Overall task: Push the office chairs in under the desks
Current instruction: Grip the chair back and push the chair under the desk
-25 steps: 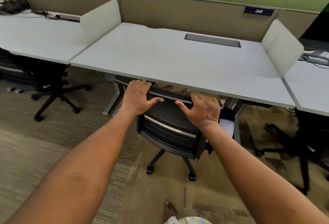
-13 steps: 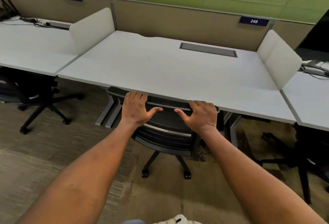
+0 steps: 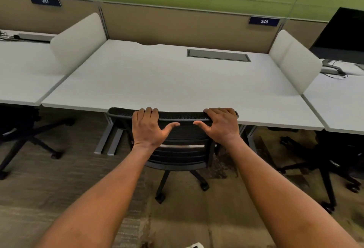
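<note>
Both forearms reaching forward from bottom edge, elbows cut off. Left hand (image 3: 147, 127) and right hand (image 3: 221, 125) grasping top rail of black office chair (image 3: 177, 149), fingertips curling over far side, hidden. Chair seat hiding under white desk (image 3: 177, 82), backrest top touching desk edge. Neighbouring chair (image 3: 17, 129) sitting dark, hard to make out.

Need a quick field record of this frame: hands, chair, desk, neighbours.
left hand: fingers over the top edge of the chair back, thumb spread
right hand: same hold, on the right of the top edge
chair: black, back at the desk's front edge, seat hidden, wheels on carpet
desk: white, labelled 248, grey cable hatch
left chair: under the neighbouring desk
right chair: likewise
</note>
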Available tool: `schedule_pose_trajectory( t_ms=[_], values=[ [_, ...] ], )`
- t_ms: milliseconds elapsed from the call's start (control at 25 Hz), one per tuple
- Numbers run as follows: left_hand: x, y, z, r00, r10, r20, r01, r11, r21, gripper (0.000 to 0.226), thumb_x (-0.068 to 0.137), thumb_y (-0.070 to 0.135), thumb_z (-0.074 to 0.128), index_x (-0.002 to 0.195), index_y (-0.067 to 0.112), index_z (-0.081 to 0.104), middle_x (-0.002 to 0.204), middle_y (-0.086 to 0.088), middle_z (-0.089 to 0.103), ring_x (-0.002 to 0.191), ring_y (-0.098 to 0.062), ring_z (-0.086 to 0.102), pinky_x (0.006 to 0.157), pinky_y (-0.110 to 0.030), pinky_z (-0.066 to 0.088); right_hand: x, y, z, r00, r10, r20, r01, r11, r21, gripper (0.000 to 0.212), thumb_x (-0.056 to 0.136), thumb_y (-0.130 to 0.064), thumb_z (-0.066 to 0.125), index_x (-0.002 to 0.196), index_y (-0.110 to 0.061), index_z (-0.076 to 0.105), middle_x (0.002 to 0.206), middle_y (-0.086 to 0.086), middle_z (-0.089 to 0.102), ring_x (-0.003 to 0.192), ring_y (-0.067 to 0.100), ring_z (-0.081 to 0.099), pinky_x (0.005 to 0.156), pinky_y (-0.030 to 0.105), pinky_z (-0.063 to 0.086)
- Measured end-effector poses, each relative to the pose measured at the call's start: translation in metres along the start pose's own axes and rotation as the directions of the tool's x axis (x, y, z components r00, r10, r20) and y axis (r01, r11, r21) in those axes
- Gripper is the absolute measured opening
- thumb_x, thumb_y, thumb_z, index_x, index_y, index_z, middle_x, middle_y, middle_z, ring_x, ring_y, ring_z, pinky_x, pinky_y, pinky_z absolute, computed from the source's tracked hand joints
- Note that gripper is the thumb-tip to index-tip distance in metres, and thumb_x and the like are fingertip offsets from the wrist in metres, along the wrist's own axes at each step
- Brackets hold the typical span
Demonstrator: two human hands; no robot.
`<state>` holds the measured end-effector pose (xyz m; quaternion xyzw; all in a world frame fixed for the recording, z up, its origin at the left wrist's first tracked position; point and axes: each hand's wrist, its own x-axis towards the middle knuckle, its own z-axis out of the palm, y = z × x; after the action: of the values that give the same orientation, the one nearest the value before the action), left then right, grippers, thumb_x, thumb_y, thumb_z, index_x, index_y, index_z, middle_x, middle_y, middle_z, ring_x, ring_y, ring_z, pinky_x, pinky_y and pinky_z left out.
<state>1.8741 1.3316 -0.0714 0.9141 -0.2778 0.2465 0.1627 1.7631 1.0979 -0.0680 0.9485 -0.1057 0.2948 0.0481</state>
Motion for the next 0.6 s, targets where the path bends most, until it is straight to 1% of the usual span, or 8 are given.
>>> schedule_pose_trajectory(
  t_ms=[120, 280, 360, 480, 600],
  values=[
    [0.01, -0.008, 0.005, 0.999, -0.001, -0.037, -0.001, 0.999, -0.051, 0.08, 0.073, 0.088, 0.039, 0.087, 0.012, 0.056, 0.086, -0.006, 0.058, 0.084, -0.025, 0.048, 0.079, -0.039, 0.034, 0.01, -0.003, 0.007, 1.0, 0.014, -0.006, -0.014, 1.0, -0.008, 0.069, 0.085, -0.084, 0.024, 0.098, -0.029, 0.064, 0.092, -0.008, 0.072, 0.087, 0.019, 0.066, 0.081, 0.038, 0.04],
    [0.028, -0.022, 0.014, 0.999, 0.029, -0.024, -0.031, 0.992, -0.119, 0.077, 0.072, 0.088, 0.039, 0.082, 0.014, 0.057, 0.084, -0.004, 0.058, 0.087, -0.025, 0.048, 0.081, -0.04, 0.03, 0.022, -0.01, 0.017, 0.999, 0.033, -0.019, -0.034, 0.999, -0.015, 0.07, 0.086, -0.084, 0.022, 0.096, -0.028, 0.063, 0.089, -0.007, 0.072, 0.085, 0.02, 0.066, 0.077, 0.037, 0.038],
    [0.037, -0.029, 0.016, 0.999, 0.039, 0.005, -0.037, 0.989, -0.143, 0.076, 0.071, 0.088, 0.039, 0.082, 0.015, 0.059, 0.086, -0.002, 0.059, 0.091, -0.025, 0.048, 0.082, -0.04, 0.028, 0.029, -0.014, 0.021, 0.999, 0.044, -0.007, -0.044, 0.999, -0.009, 0.07, 0.086, -0.084, 0.022, 0.094, -0.028, 0.063, 0.086, -0.007, 0.071, 0.083, 0.021, 0.065, 0.076, 0.037, 0.038],
    [0.045, -0.032, 0.02, 0.998, 0.054, 0.025, -0.05, 0.987, -0.154, 0.074, 0.07, 0.087, 0.043, 0.083, 0.016, 0.061, 0.088, -0.001, 0.061, 0.095, -0.025, 0.048, 0.082, -0.041, 0.029, 0.033, -0.016, 0.023, 0.998, 0.06, -0.011, -0.061, 0.998, -0.021, 0.072, 0.086, -0.084, 0.02, 0.091, -0.026, 0.063, 0.082, -0.007, 0.07, 0.08, 0.022, 0.064, 0.074, 0.036, 0.037],
    [0.048, -0.039, 0.022, 0.998, 0.065, 0.006, -0.063, 0.987, -0.15, 0.073, 0.07, 0.085, 0.044, 0.085, 0.016, 0.062, 0.09, -0.002, 0.061, 0.096, -0.026, 0.049, 0.083, -0.042, 0.031, 0.037, -0.02, 0.027, 0.998, 0.066, -0.004, -0.066, 0.998, -0.026, 0.072, 0.086, -0.084, 0.02, 0.088, -0.026, 0.063, 0.08, -0.007, 0.069, 0.077, 0.022, 0.064, 0.072, 0.035, 0.035]
  ],
)
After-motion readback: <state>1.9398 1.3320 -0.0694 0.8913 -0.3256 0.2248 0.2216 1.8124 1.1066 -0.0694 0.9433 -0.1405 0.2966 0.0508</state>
